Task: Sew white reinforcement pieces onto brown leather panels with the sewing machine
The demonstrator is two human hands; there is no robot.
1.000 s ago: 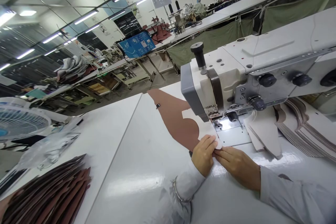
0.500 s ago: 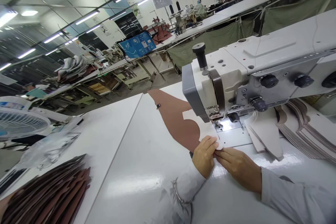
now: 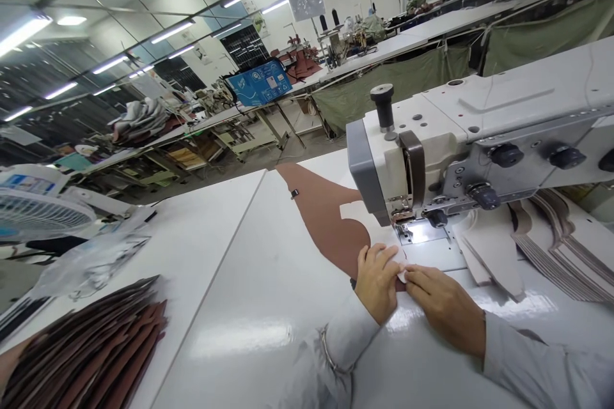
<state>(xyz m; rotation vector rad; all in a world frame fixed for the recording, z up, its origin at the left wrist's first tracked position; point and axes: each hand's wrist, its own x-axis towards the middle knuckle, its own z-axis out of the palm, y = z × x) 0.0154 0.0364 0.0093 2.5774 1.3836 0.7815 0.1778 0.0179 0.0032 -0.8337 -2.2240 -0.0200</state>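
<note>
Partly Concealed: Brown Panel [image 3: 330, 230] at the Hands

Left hand [image 3: 378, 284] covers the panel's near end, fingers half-curled on top — grip cannot be determined. Right hand [image 3: 448, 310] pinches a white piece [image 3: 401, 277], mostly hidden by fingers. Panel extends far-left from both hands — its right arm disappears behind the sewing machine [image 3: 474, 124].

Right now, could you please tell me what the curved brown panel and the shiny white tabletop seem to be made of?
The curved brown panel is possibly leather or a synthetic lookalike, matt, with cleanly cut edges. The shiny white tabletop looks like a hard laminate or painted board, smooth and glossy, reflecting bright patches.
</note>
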